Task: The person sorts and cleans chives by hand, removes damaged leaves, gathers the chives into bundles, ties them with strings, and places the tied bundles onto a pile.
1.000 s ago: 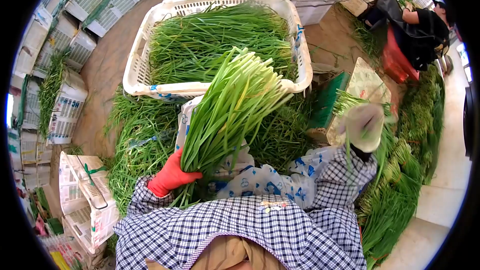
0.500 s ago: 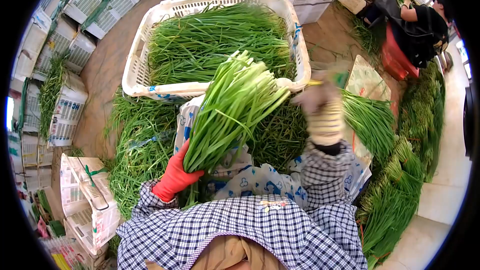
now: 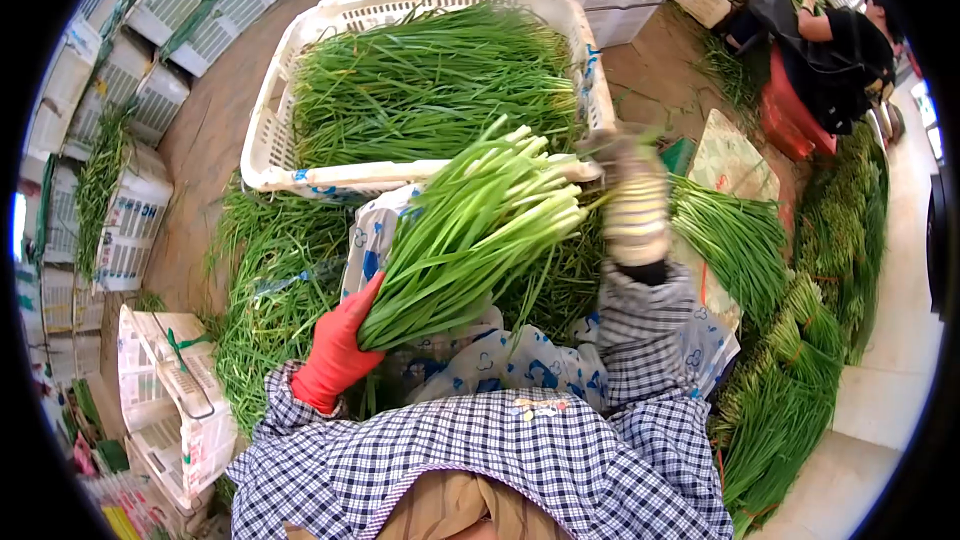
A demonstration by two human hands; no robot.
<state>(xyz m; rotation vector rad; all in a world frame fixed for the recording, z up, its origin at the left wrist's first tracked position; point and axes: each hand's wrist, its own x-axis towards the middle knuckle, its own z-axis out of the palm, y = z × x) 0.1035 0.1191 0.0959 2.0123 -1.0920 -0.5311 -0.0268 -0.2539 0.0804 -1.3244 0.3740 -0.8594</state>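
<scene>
Head view | white crate (image 3: 345,178) beyond the hands, full of greens (image 3: 430,90) | held bunch (image 3: 470,230) just before its near rim, tilted lower than a second ago, pale ends rightward | left hand (image 3: 340,345), red-gloved, clamped on the leafy end | right hand (image 3: 634,190) swung in beside the pale ends, blurred, grip cannot be told; both hands now attend one bunch
</scene>
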